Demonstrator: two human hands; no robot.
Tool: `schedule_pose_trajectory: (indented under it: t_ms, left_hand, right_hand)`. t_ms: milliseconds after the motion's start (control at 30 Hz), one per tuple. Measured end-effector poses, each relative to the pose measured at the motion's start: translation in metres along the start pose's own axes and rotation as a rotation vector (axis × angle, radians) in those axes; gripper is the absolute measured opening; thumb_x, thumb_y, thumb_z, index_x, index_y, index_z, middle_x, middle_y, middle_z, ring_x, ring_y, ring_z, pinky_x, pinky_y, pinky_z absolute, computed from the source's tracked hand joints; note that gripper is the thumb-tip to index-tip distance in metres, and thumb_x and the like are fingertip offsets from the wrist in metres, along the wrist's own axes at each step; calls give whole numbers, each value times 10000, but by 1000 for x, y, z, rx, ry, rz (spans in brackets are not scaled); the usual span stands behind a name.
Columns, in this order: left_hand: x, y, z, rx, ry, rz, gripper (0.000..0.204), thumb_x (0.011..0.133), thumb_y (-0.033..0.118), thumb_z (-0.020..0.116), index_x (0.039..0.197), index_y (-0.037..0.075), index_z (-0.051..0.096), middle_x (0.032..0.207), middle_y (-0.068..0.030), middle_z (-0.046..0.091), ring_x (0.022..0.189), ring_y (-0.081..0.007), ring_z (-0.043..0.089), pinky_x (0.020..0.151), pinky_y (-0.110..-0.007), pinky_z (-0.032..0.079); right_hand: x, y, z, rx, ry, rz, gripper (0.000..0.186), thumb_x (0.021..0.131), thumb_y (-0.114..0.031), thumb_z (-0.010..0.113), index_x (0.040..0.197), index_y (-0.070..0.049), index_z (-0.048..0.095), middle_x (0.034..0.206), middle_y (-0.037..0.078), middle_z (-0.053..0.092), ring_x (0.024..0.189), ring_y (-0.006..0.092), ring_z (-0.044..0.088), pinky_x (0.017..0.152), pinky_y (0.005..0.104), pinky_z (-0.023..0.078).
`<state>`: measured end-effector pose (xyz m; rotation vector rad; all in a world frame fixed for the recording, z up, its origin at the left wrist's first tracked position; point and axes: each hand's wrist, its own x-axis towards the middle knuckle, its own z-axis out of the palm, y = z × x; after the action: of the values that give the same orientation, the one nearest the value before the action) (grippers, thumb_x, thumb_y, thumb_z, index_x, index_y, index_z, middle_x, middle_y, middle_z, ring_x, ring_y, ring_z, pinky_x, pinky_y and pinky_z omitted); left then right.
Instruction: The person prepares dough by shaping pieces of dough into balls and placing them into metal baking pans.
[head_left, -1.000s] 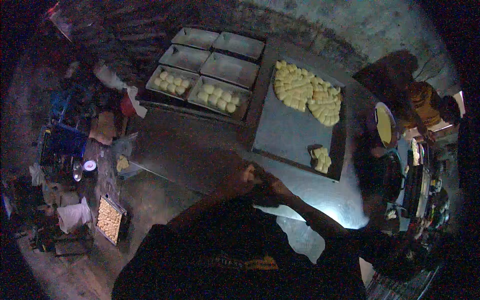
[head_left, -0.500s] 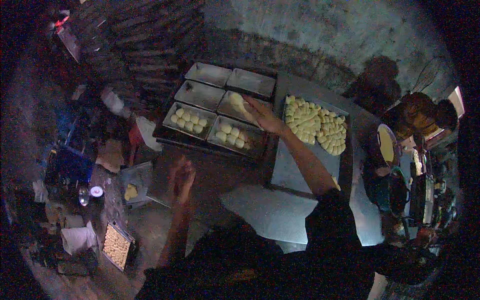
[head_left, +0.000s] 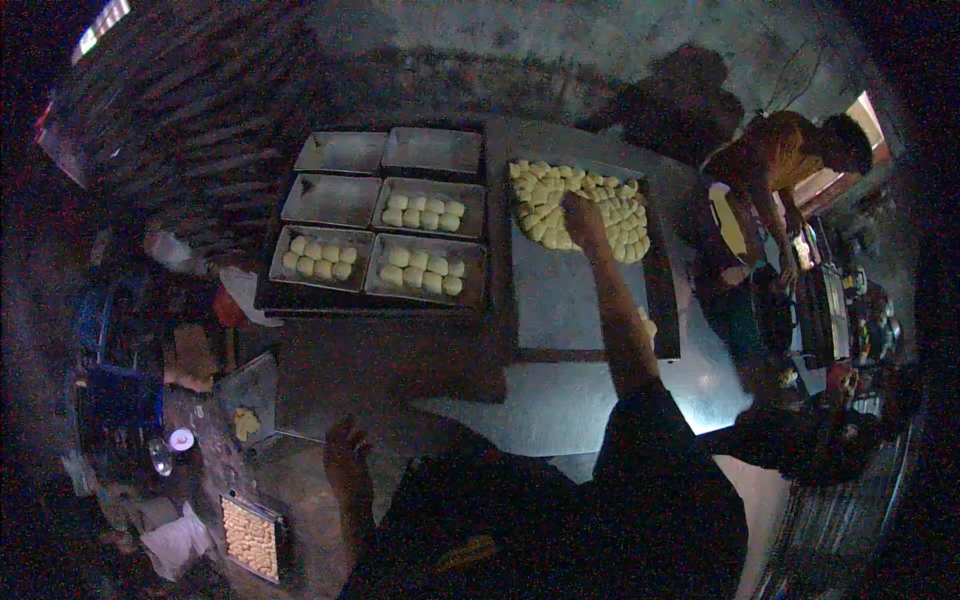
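Note:
My right hand (head_left: 586, 220) reaches over the pale dough balls (head_left: 542, 205) crowded on the far part of a flat metal tray (head_left: 562, 300). Its fingers look closed and point down among them; what they hold, if anything, is hidden. Low on the left, in front of my body, my left hand (head_left: 347, 440) is empty, with fingers loosely bent and apart. To the left of the tray stand several rectangular baking pans. The near-left pan (head_left: 287, 276), the near-right pan (head_left: 376, 284) and the middle-right pan (head_left: 384, 222) hold rows of dough balls.
A dark board (head_left: 380, 308) carries the pans; the far ones and middle-left pan (head_left: 330, 203) show bare metal. A tray of small pale pieces (head_left: 250, 540) lies lower left. At right, another person (head_left: 775, 155) bends beside a round basin (head_left: 730, 220). A wall (head_left: 560, 60) rises behind.
My right hand has moved right, from the middle-right pan to the dough balls on the tray. That pan now shows rows of dough balls. My left hand has lowered, and the view has shifted.

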<state>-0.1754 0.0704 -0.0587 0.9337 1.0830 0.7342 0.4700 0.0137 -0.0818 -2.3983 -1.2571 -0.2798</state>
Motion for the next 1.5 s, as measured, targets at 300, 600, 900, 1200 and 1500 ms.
schedule_pose_trajectory:
  t_ms: [300,600,900,1200,1500]
  left_hand:
    - [52,23,30,133,-127,140,480,972,376,567,1356,89,541,1349,-78,570,1145,-232,584,937,-399,449]
    - [-5,-2,190,63,-390,-10,373,1016,283,519,1317,75,591,1346,-78,583,1047,-210,641,840,-335,528]
    - [-111,-127,267,-17,-657,428,302,1011,158,565,1277,14,578,1251,-85,605,1173,-198,582,1024,-341,448]
    - [-168,-80,376,509,-850,713,266,985,184,609,1228,83,649,1229,-109,667,1249,-283,553,1088,-431,403]
    - [-174,-79,431,356,-1440,1370,582,902,347,697,1371,107,450,1477,-165,381,1388,-412,377,1122,-534,344]
  right_hand:
    - [-58,9,43,709,-68,213,292,799,-139,658,1074,-42,657,1151,192,653,1101,403,614,899,480,514]
    - [-113,53,-21,249,-389,108,233,824,-215,745,953,-30,687,810,95,703,758,178,673,718,340,550]
    - [-333,-107,-169,850,-245,360,391,749,14,804,1116,-67,698,1099,84,693,930,202,666,782,317,547]
    - [-372,-51,-254,1122,127,601,283,799,64,740,1070,2,681,1097,106,700,1016,200,668,874,325,547]
    - [-412,-30,-299,1680,-171,561,183,930,-128,694,1047,11,709,915,53,703,803,138,646,755,292,516]
